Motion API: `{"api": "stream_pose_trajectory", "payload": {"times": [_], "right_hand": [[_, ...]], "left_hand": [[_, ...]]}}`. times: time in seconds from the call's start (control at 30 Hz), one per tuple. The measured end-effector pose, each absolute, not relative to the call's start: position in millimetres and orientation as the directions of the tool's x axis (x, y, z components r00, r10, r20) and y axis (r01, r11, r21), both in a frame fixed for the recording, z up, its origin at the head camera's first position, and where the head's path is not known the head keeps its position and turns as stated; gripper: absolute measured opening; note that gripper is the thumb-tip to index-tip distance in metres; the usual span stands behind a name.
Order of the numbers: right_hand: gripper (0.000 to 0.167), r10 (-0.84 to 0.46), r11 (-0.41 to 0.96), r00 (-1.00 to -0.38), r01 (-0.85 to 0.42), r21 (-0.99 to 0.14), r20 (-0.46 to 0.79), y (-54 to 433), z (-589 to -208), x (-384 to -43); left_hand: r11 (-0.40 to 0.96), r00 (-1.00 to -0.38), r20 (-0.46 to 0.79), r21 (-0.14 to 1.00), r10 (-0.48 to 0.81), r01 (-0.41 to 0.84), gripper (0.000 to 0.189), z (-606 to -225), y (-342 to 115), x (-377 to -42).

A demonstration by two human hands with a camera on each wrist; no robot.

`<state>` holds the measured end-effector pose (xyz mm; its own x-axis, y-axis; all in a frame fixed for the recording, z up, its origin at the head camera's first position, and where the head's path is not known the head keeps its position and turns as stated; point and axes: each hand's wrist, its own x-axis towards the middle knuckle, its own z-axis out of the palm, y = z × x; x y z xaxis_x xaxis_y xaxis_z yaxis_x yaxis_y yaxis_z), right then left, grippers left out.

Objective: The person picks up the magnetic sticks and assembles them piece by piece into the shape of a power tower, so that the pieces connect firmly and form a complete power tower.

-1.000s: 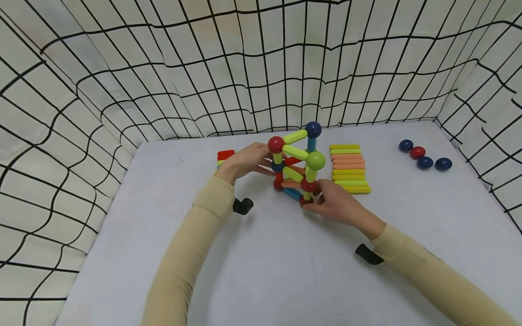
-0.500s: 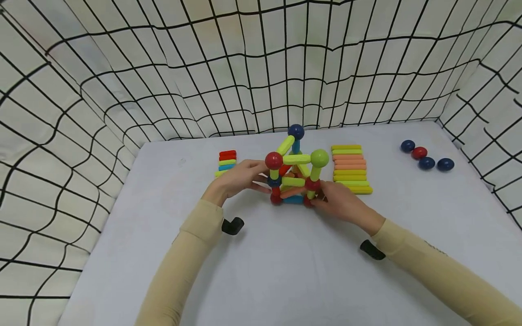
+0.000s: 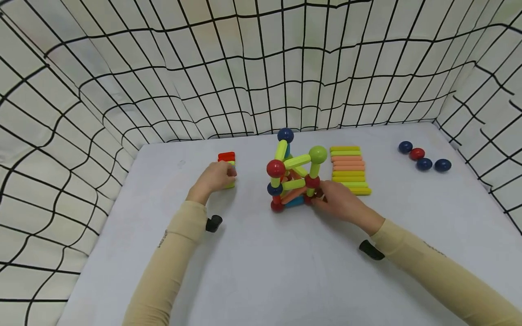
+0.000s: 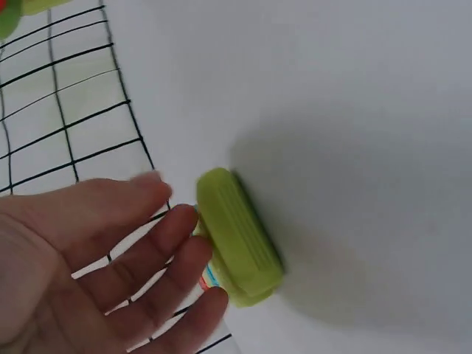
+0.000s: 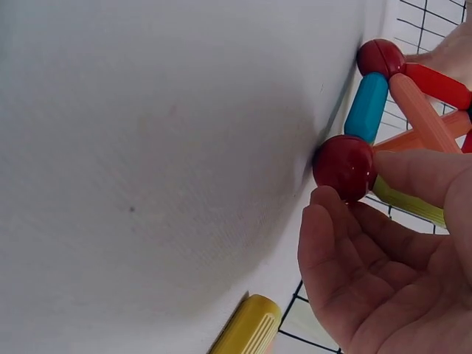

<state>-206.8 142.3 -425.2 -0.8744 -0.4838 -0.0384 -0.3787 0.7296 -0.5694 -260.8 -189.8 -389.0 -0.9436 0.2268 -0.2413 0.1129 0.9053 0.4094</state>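
A ball-and-stick structure [image 3: 297, 161] of coloured balls and short sticks stands on the white table. My right hand [image 3: 341, 201] pinches a red ball [image 5: 343, 166] at its lower right corner between thumb and fingers. A blue stick [image 5: 366, 107] runs from that ball to another red ball [image 5: 380, 59]. Off to the left, my left hand [image 3: 214, 177] hovers over a short row of sticks, partly covering it. In the left wrist view its loosely bent fingers reach the side of a light green stick [image 4: 236, 232], thumb apart, holding nothing.
Red sticks [image 3: 226, 155] show at the far end of the left row. Right of the structure lies a row of yellow, green and salmon sticks [image 3: 348, 168]. Several loose balls, dark blue [image 3: 424, 164] and red [image 3: 417, 153], sit far right. A black-lined grid wall [image 3: 261, 72] encloses the back and sides.
The structure has been turned, its dark blue top ball shifting left. My left hand has let go of it and moved left to the short row. My right hand keeps its hold.
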Motion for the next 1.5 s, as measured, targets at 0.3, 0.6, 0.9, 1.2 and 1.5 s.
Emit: {"api": "stream_pose_trajectory", "payload": {"times": [0.3,0.6,0.9,1.2,1.5], "right_hand": [[0.026,-0.495,0.727,-0.869,-0.408,-0.553,-0.01,143.0,-425.7,-204.9],[0.03,-0.502,0.726,-0.865,-0.426,-0.54,0.008,142.1,-428.0,-204.4],[0.028,-0.503,0.722,-0.864,-0.414,-0.554,-0.01,143.7,-426.8,-204.7],[0.028,-0.511,0.703,-0.86,-0.405,-0.585,-0.019,147.0,-423.5,-206.2],[0.028,-0.515,0.701,-0.857,-0.403,-0.589,-0.027,147.6,-422.6,-206.0]], "left_hand": [[0.969,-0.876,-0.439,0.222,0.201,0.111,0.024,-389.7,-179.5,-261.2],[0.937,-0.858,-0.432,0.317,0.278,0.144,0.024,-383.6,-175.0,-265.7],[0.668,-0.901,-0.315,0.743,0.3,-0.037,0.034,-374.8,-166.0,-272.3],[0.454,-0.943,-0.247,0.882,0.222,-0.124,0.04,-382.5,-161.7,-278.5],[0.222,-0.956,-0.223,0.958,0.189,-0.179,0.049,-383.2,-153.2,-290.4]]}}
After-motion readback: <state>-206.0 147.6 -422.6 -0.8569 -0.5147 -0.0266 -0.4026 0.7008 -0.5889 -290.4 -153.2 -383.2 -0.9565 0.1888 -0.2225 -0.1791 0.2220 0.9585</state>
